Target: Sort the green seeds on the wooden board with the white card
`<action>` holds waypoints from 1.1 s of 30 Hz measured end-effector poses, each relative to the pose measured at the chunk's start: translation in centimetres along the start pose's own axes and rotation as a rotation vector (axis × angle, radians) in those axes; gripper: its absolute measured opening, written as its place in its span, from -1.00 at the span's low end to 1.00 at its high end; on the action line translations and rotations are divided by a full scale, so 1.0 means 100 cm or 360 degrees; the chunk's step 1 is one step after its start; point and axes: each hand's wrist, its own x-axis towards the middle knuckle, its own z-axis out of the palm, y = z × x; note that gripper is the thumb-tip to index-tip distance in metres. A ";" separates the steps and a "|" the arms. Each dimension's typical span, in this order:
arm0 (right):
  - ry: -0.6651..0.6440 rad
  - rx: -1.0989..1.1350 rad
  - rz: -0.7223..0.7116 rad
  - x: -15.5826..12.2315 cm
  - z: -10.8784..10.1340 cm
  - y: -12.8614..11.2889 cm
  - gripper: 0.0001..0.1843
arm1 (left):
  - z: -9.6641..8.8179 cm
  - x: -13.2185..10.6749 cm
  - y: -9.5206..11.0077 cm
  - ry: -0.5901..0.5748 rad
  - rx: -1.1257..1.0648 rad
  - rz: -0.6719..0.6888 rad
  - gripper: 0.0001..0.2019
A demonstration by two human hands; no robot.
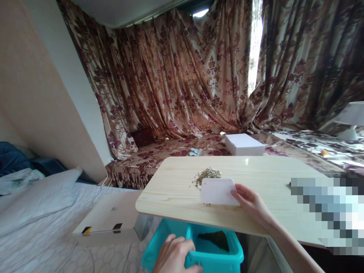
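My right hand [251,206] grips a flat white plastic scraper [217,191] and holds it on edge on a pale wooden tabletop [170,189]. Just beyond the scraper lies a small heap of greenish seeds or crumbs [207,174]. My left hand [174,256] is closed on the near rim of a turquoise plastic bin [230,256], held below the table's front edge. Dark green stuff [214,240] lies inside the bin.
A white box [244,144] sits on a patterned bench past the table, under heavy floral curtains [184,76]. A bed with white bedding [36,204] lies to the left, a low white board [113,212] beside it. A blurred patch covers the right table edge.
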 end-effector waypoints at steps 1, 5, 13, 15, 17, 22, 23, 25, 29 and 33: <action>-0.0037 0.0019 0.0014 0.000 0.000 0.001 -0.54 | 0.001 0.001 -0.002 -0.0006 -0.0002 0.0001 -0.81; -0.0219 0.0057 0.0120 -0.004 0.000 -0.002 -0.56 | 0.005 0.004 -0.006 -0.0008 -0.0005 -0.0010 -0.77; -0.0348 0.0059 0.0298 -0.014 -0.002 -0.022 -0.59 | 0.002 0.001 -0.002 -0.0014 0.0009 -0.0011 -0.78; -0.0338 0.0032 0.0301 -0.013 -0.004 -0.023 -0.60 | 0.002 0.002 -0.002 -0.0027 0.0014 0.0001 -0.78; -0.0322 0.0022 0.0294 -0.013 -0.005 -0.022 -0.62 | 0.002 0.003 -0.001 -0.0035 0.0013 0.0010 -0.78; -0.0198 0.0092 0.0278 -0.008 -0.005 -0.015 -0.62 | 0.003 0.002 -0.001 -0.0011 -0.0004 0.0019 -0.79; -0.0158 0.0102 0.0272 -0.008 -0.005 -0.014 -0.62 | 0.003 0.002 -0.001 -0.0008 -0.0008 0.0023 -0.79; -0.0048 0.0087 0.0247 -0.006 -0.004 -0.012 -0.63 | 0.002 0.003 0.000 -0.0008 -0.0017 0.0038 -0.79; 0.0252 -0.0025 0.0130 -0.003 -0.006 -0.009 -0.69 | 0.002 0.005 -0.001 -0.0002 -0.0033 0.0063 -0.79; 0.0526 -0.0091 0.0017 0.000 -0.011 -0.002 -0.69 | 0.004 0.006 -0.001 -0.0001 -0.0049 0.0069 -0.80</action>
